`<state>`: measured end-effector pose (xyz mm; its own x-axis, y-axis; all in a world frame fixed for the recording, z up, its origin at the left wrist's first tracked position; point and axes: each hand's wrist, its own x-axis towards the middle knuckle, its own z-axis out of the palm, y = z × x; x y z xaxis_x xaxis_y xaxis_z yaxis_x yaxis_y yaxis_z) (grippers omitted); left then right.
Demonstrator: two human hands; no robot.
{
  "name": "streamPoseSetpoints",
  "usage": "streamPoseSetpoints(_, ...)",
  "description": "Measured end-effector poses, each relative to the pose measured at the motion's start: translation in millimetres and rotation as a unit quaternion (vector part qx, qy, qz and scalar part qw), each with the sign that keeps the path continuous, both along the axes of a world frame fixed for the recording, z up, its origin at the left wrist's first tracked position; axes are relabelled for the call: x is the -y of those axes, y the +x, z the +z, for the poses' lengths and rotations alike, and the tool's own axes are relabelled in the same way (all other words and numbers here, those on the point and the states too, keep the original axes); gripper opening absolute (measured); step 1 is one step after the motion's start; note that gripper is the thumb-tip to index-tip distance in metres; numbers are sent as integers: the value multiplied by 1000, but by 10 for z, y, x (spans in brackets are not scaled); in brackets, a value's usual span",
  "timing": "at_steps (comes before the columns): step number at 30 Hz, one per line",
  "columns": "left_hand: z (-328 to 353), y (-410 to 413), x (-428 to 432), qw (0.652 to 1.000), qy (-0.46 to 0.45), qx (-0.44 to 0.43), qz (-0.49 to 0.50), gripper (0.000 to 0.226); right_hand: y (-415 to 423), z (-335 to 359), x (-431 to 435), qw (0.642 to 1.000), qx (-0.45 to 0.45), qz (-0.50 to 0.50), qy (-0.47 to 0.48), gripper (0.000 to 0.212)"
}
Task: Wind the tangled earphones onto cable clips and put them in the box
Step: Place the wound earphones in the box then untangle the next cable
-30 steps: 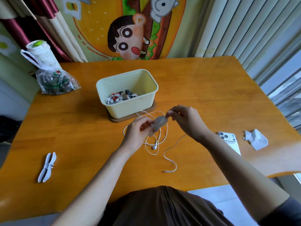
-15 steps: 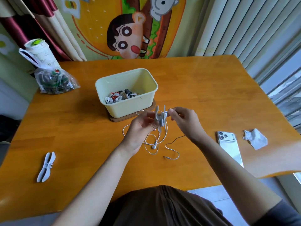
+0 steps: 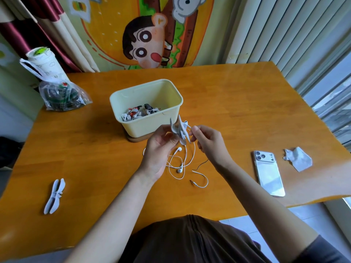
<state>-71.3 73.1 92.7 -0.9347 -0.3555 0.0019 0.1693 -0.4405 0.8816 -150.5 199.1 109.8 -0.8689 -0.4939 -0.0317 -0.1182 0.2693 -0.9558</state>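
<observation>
In front of the cream box [image 3: 152,128] my left hand [image 3: 159,149] holds a white winged cable clip [image 3: 179,130] upright above the table. My right hand [image 3: 207,143] pinches the white earphone cable right beside the clip. The rest of the white earphones [image 3: 180,164] hangs in loops down to the table, with two earbuds and the plug end [image 3: 192,182] lying below my hands. The box holds several wound earphones [image 3: 138,112]. A second white cable clip [image 3: 54,196] lies flat at the near left of the table.
A white phone [image 3: 268,173] lies face down at the right, a crumpled tissue [image 3: 298,158] beyond it. A plastic bag with dark contents [image 3: 62,95] and a paper cup [image 3: 43,61] stand at the far left. The box sits on a brown coaster.
My left hand turned the clip from lying flat to standing upright and raised it a little. The cable's plug end on the table slid closer to my hands as cable was drawn in.
</observation>
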Motion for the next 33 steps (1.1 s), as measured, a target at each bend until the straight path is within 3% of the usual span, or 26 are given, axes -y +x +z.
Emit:
streamPoseSetpoints(6,39,-18,-65,992,121,1,33,29,-1,7,27,994,110,20,-18,32)
streamPoseSetpoints(13,-61,-9,-77,977,207,15,54,30,14,-50,74,990,142,25,7,32)
streamPoseSetpoints(20,-99,-12,-61,980,193,26,44,40,37,-92,95,990,114,43,66,35)
streamPoseSetpoints(27,-144,-65,-76,984,152,29,90,16,108,-94,103,986,106,80,101,34)
streamPoseSetpoints(29,-184,-78,-66,986,64,71,134,14,168,-91,101,985,82,95,120,34)
streamPoseSetpoints(30,-217,-78,-46,981,-37,101,164,13,197,-90,100,984,57,101,133,33)
streamPoseSetpoints(32,-297,-50,-1,936,-271,111,194,13,236,-77,93,981,-2,112,161,32)
streamPoseSetpoints(33,-328,-32,19,914,-344,93,193,15,243,-60,83,978,-26,118,172,31)
